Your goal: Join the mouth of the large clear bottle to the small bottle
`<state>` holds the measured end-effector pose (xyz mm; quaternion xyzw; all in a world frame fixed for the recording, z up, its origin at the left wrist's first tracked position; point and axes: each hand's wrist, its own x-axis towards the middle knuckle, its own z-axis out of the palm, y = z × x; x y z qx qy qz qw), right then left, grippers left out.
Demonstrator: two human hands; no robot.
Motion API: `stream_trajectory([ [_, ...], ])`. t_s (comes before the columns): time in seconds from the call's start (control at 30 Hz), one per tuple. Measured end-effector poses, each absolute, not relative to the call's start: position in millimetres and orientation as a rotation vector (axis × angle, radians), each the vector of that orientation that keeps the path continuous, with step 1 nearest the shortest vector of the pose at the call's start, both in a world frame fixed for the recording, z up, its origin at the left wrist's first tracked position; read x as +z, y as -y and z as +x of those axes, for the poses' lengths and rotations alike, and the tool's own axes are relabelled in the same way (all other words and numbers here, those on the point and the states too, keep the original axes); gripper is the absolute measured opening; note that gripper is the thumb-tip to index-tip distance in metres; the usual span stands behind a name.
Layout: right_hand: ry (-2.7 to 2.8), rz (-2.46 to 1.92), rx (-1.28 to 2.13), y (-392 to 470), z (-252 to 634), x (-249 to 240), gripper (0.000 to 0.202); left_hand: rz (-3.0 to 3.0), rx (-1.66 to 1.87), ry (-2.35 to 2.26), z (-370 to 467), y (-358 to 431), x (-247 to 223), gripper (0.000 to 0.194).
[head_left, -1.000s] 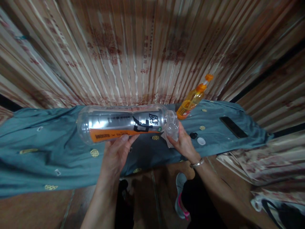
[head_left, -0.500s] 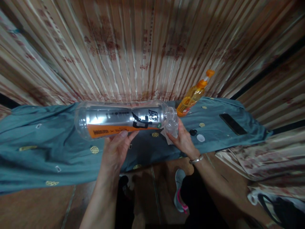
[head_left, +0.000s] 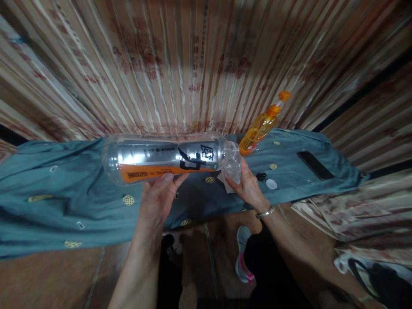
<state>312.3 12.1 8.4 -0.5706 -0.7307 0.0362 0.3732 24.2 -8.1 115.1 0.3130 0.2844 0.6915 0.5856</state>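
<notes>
Bottle (head_left: 161,156), large, clear plastic, silver-and-orange label, lies sideways in person's left grip (head_left: 157,195), clamped on its near side. Right grip (head_left: 249,184) closed on clear crinkled plastic piece (head_left: 233,166), cup or bag unclear, at bottle's mouth. Step appears to be aligning both; next move calls for steady grips. Amber pump bottle (head_left: 259,131) beyond right grip.

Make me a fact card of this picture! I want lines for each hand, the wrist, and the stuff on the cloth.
Left hand: holds the big clear bottle sideways
Right hand: holds a small clear plastic thing at the bottle's neck; exact shape unclear
Right wrist: silver bracelet
Cloth: teal, yellow patterns
On cloth: orange pump bottle, dark flat phone-like thing, white disc, small black thing
</notes>
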Motion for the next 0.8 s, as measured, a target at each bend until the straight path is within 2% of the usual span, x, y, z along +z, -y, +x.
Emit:
stream_trajectory([
  [0.8, 1.873, -1.467, 0.028, -12.5, 310.7, 6.2, 0.090, 0.686, 1.639, -0.674, 25.9, 9.6, 114.7, 0.033],
])
